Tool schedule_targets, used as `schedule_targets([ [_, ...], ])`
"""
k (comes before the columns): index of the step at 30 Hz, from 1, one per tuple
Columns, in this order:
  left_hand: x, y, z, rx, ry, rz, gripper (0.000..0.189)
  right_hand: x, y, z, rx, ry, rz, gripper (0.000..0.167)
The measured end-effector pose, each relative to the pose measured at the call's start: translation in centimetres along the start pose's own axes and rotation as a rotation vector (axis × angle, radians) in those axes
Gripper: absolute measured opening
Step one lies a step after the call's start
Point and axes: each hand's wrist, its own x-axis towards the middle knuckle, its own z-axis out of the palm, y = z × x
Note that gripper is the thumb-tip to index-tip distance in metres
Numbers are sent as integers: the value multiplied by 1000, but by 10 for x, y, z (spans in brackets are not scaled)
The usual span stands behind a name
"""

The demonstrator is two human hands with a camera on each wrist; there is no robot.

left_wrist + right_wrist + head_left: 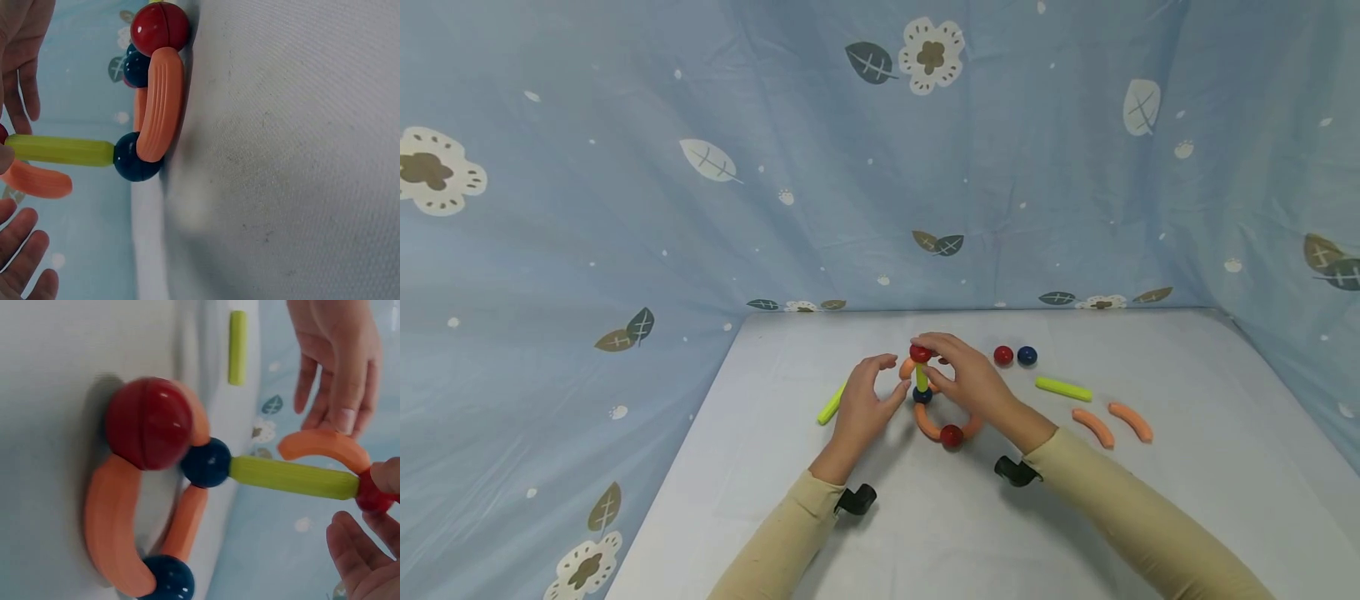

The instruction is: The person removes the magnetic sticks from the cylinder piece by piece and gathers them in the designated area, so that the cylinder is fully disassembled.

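Observation:
My right hand (966, 375) pinches a red ball (921, 354) between thumb and fingers. That ball tops an upright yellow-green rod (62, 150), whose lower end meets a dark blue ball (206, 462). From the red ball a curved orange rod (322, 447) reaches out toward my left hand (865, 400). The left thumb and fingers are spread apart beside it, gripping nothing. Below lies a ring of curved orange rods (112, 519), joined by dark blue balls and a larger red ball (951, 436). My right hand hides part of the ring's far side in the head view.
Behind and right of the ring lie a loose red ball (1003, 356), a dark blue ball (1027, 356), a yellow-green rod (1063, 389) and two curved orange rods (1093, 428). Another yellow-green rod (831, 405) is partly behind my left hand. A blue patterned cloth (865, 167) hangs behind the white table (925, 533).

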Motion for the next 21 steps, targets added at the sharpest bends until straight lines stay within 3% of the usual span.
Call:
schedule_targets([
  [13, 1, -1, 1, -44, 16, 21, 38, 0, -1, 2, -71, 16, 69, 47],
  [21, 3, -2, 3, -51, 23, 44, 32, 1, -3, 1, -76, 22, 59, 45],
])
